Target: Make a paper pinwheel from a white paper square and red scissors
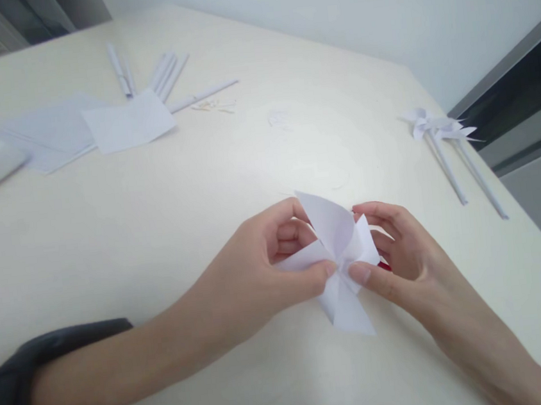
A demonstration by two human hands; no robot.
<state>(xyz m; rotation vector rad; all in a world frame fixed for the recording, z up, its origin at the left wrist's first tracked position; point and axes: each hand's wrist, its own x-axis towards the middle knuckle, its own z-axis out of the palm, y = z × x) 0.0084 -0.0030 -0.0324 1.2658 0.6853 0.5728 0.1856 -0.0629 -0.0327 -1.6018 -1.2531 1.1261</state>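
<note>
Above the counter (pixel 165 213), left hand (pixel 262 261) and right hand (pixel 401 253) both pinch a folded white paper pinwheel (pixel 336 247) at its centre; finished pinwheels (pixel 441 130) lie well apart.

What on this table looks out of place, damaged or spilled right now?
Nothing stands out. Both hands, left hand and right hand, pinch the folded paper pinwheel at its centre. Two finished pinwheels lie at the table's right edge; paper sheets and rolled sticks lie loosely at the far left.
</note>
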